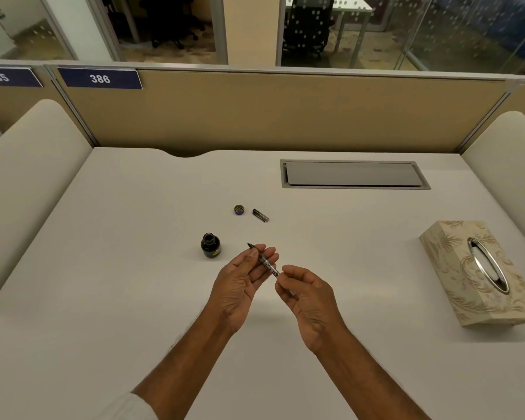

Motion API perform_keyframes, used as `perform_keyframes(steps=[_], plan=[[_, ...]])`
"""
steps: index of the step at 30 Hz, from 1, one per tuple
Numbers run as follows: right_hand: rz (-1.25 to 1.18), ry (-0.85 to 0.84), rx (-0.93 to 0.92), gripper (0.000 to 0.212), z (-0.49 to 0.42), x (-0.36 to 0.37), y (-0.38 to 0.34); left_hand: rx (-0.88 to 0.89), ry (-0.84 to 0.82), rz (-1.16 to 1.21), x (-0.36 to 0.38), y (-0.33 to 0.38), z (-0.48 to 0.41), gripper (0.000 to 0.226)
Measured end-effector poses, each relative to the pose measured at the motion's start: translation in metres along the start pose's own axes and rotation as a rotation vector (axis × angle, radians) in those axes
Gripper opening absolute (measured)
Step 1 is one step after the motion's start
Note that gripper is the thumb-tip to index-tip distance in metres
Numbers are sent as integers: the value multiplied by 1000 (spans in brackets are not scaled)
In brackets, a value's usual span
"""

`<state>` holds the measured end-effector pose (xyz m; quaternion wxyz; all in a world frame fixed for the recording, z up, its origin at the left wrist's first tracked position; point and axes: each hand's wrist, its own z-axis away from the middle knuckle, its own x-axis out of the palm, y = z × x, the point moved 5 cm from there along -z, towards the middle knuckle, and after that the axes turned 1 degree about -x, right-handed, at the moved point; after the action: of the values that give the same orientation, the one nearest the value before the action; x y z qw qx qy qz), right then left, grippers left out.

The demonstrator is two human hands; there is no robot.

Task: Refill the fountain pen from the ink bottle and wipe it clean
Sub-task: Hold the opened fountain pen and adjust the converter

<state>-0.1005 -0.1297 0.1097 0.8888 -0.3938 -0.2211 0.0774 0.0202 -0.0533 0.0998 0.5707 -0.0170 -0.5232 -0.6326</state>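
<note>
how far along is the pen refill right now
Done: the dark glass ink bottle stands open, its round cap and the pen cap lie aside. In hand: left hand holds the slim fountain pen, right hand at its rear end. Left: wiping; patterned tissue box untouched.

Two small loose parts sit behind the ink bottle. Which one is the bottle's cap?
The round one, on the left, with a purple inside. The part to its right is a long, dark tube lying on its side.
</note>
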Motion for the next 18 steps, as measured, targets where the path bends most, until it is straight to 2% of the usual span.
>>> perform_keyframes(steps=[5,18], plan=[[-62,-28,77,7,1,1,3,5,-1,-2,0,0,-1,28],[-39,-49,104,12,0,2,3,4,3,0,5,1,-2,26]])
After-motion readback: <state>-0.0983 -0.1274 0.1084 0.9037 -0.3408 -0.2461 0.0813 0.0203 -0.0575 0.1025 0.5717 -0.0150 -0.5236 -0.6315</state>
